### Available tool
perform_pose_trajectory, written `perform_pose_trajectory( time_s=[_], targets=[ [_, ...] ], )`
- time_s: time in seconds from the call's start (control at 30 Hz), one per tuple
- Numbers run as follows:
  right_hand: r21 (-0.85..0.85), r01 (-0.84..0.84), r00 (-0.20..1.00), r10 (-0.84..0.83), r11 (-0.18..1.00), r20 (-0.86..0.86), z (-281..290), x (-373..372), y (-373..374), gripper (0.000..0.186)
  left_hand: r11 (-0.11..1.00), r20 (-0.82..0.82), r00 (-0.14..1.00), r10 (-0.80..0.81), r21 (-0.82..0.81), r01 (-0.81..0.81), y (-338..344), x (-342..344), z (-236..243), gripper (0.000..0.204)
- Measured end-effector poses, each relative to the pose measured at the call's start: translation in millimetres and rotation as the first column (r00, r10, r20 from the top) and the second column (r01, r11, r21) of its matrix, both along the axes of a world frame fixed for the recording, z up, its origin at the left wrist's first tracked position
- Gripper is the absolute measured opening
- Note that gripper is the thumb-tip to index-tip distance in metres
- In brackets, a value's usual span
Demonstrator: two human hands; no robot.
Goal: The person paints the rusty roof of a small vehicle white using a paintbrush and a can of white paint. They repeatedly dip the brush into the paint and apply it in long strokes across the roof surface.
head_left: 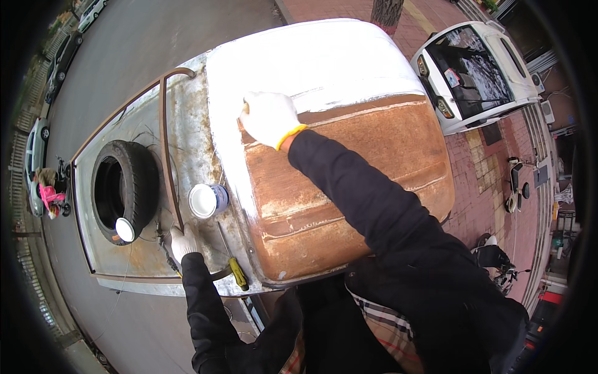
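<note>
My right hand [269,118], in a white glove with a yellow cuff, is closed at the border between fresh white paint and brown rust on a vehicle roof [349,156]. Whatever its fingers hold is hidden beneath the glove. White covers the far part of the roof and a strip down its left edge. My left hand [183,243], also gloved, grips a rusty rack bar [167,143] on the grey metal surface to the left. Close to that hand stands an open paint can [208,201] with white inside. A yellow-handled tool [238,273] lies near the roof's edge.
A black tyre [146,184] lies on the grey surface, a round white lid [125,230] on its near edge. Thin wires and a cable [168,257] run beside the rack. A white van [473,75] is parked at the right; a tree trunk [387,12] stands beyond the roof.
</note>
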State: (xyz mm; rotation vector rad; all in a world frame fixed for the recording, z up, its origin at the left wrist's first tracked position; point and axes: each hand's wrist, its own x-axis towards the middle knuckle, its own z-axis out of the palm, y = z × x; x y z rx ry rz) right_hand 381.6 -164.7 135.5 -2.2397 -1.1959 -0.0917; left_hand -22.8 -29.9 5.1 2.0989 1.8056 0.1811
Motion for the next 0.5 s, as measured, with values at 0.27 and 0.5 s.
perform_pose_trajectory(
  time_s=[0.27,0.5],
  targets=[
    [0.133,0.022,0.758,0.071,0.991,-0.649,0.0,-5.2,1.9,0.024,1.000,0.036,0.999,0.004,-0.004,-0.004,-4.0,-1.0,-3.2,0.045],
    [0.136,0.356,0.828,-0.245,0.925,-0.504,6.4,166.7,-171.1,0.025,1.000,0.024,1.000,0.002,0.003,-0.002,-10.8,4.1,7.5,0.043]
  ],
)
